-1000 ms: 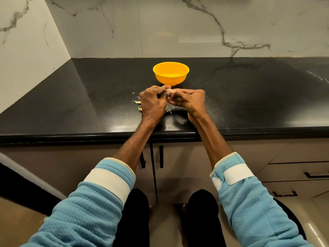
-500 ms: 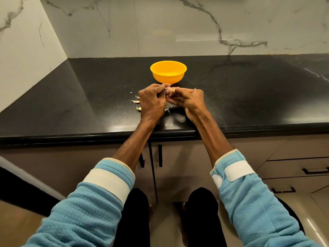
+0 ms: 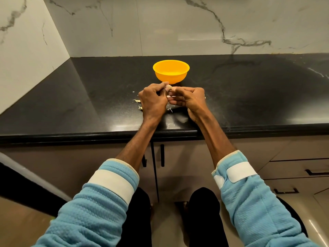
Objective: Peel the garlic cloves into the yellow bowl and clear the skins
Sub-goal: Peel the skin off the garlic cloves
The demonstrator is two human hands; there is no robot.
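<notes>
Left hand (image 3: 153, 102) and right hand (image 3: 193, 100) pinch a garlic clove (image 3: 168, 88); peel close by the bowl (image 3: 170, 76), keeping skins (image 3: 136, 100) together.

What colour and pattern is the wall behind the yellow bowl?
The wall is white marble with dark grey veins, seen in the head view, the only one.

Single head view, looking forward-down at counter (image 3: 249, 97), close range.

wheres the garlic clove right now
In the head view, the garlic clove is pinched between the left hand and right hand over the black counter, just in front of the yellow bowl.
</notes>
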